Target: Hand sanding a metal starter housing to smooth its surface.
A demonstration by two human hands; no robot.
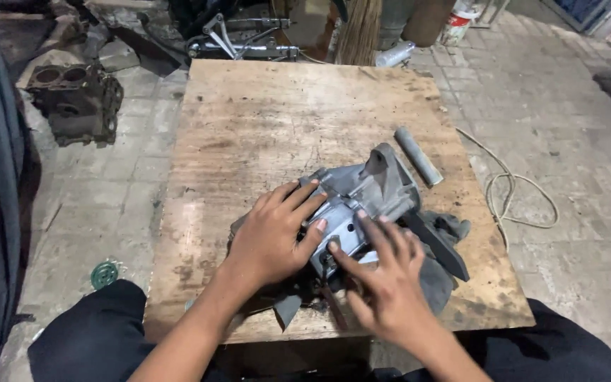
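1. Pressing my left hand (271, 237) flat and open on the near side of the grey metal housing (362, 201), I steady it on the wooden board (249, 127).
2. My right hand (385, 274) lies open too, fingertips on the housing's lower face.
3. Under the housing lies a dark rag (438, 279).
4. A grey tube (419, 155) lies just beyond, apart from the housing.
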